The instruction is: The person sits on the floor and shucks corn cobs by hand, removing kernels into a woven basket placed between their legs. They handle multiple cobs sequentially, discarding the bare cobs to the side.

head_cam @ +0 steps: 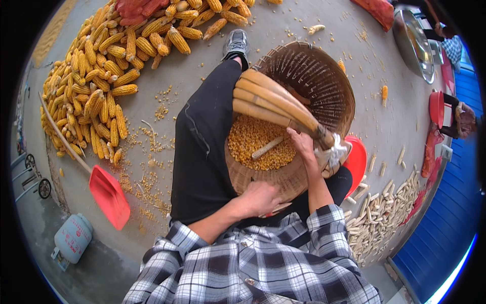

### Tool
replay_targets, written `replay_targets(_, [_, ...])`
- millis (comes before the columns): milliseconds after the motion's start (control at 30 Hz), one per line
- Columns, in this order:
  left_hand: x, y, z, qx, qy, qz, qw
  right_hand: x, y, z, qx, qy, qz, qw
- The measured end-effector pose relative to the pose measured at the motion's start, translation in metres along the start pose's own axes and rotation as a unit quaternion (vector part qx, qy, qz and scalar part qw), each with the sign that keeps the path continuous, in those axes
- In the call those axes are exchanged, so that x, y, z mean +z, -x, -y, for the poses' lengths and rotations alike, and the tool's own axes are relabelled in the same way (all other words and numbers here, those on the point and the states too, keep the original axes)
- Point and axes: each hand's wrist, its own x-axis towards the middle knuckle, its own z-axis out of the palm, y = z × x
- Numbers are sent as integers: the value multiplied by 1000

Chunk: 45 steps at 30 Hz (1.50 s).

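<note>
A woven bamboo basket (243,182) stands between my legs, with loose yellow corn kernels (243,136) inside. One stripped corncob (267,148) lies on the kernels. Thick bent bamboo strips form the basket's handle (273,99), bound with white cloth (336,150) at its right end. My right hand (302,143) is at the handle's lower edge; its fingers are partly hidden, so I cannot tell whether it grips anything. Above the basket's near rim, my left hand (261,197) is closed around a small tool (281,207), whose dark tip shows beyond the fist.
Unshelled corn ears (91,79) are heaped at left, beside a red plastic shovel (110,197) and a gas cylinder (74,237). Stripped cobs (376,220) pile up right of a red basin (356,163). A large metal basin (415,45) and other people are at far right.
</note>
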Motion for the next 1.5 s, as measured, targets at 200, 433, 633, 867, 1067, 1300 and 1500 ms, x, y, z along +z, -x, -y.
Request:
replay_targets(200, [4,-10,-6,13,92,6,996,38,-84,-72,-73,94,-188,975])
replay_targets(433, [-10,-17,-13,-54,243,-1,968,37,-145,-56,-139,261,-193,936])
replay_targets(633, [-8,-23,-8,-69,288,-21,955,35,-154,-23,60,410,-83,906])
replay_targets(867, [-11,-17,-12,-119,397,-45,909,47,-101,-7,96,76,-37,992])
replay_targets(1067, [-5,-20,12,-96,529,-194,821,42,12,-46,194,-566,73,798])
replay_targets(1300, [-17,-11,7,-77,581,-223,779,-14,111,122,184,-551,155,799])
replay_targets(1500, [-18,3,11,-45,559,-142,815,-20,167,152,72,-395,160,902])
